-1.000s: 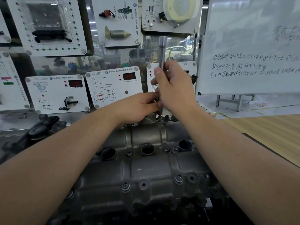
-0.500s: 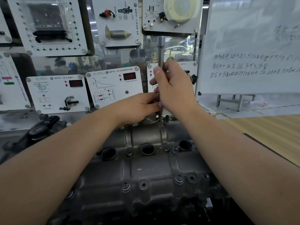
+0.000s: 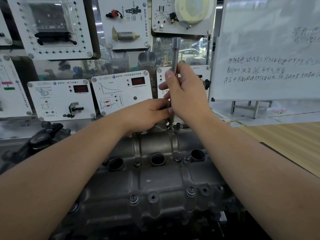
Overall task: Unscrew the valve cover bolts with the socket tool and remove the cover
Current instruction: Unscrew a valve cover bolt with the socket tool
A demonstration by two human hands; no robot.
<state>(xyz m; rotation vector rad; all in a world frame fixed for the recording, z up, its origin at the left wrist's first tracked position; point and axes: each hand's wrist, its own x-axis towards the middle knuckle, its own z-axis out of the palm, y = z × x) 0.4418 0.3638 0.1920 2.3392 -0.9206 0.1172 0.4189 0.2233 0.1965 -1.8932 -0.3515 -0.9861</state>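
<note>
1. The valve cover (image 3: 155,179) lies low in the middle of the view, a grey cast metal piece on top of the engine, stretching from the near edge back to the hands.
2. The socket tool (image 3: 175,54) stands upright at the far edge of the cover, its lower end set on a bolt (image 3: 171,127) there.
3. The right hand (image 3: 186,94) is wrapped round the middle of the tool's shaft, thumb pressed against it.
4. The left hand (image 3: 147,115) is curled just beside the tool's lower part, fingertips at the shaft; whether it truly pinches the shaft I cannot tell.
5. The two hands touch each other at the tool.
6. Three round wells (image 3: 157,159) sit in a row across the cover; their insides are dark and nothing shows in them.
7. Other bolts (image 3: 191,190) remain seated along the cover's near edge.
8. Behind stand white display panels (image 3: 121,94) and, to the right, a whiteboard (image 3: 268,49) with handwriting.
9. A wooden table (image 3: 285,144) lies at the right.
</note>
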